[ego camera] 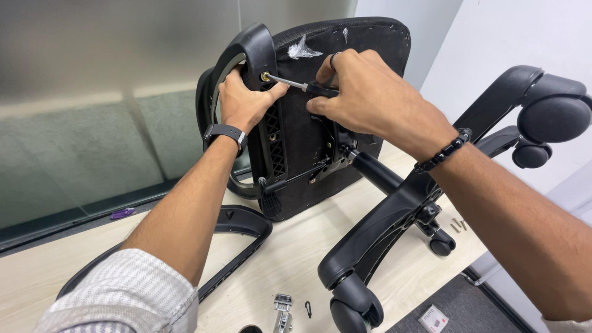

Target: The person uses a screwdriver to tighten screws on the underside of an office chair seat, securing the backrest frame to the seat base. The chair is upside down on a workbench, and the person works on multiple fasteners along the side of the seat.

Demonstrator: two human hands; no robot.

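Observation:
A black office chair seat [308, 123] stands on edge on a light wooden table [290, 259], its underside facing me. My left hand [243, 102] grips the black armrest loop [250, 52] bolted to the seat's side. My right hand [364, 92] holds a screwdriver [302, 85] whose tip sits on a brass-coloured screw [266, 77] in the armrest bracket. A black wristband is on my left wrist, and a bead bracelet is on my right one.
The chair's black wheeled base [401, 216] sticks out to the right with several castors. A second loose armrest [237, 225] lies flat on the table. A small metal part [282, 308], a black clip [308, 308] and loose screws [457, 225] lie near the table's edges. A frosted glass wall stands behind.

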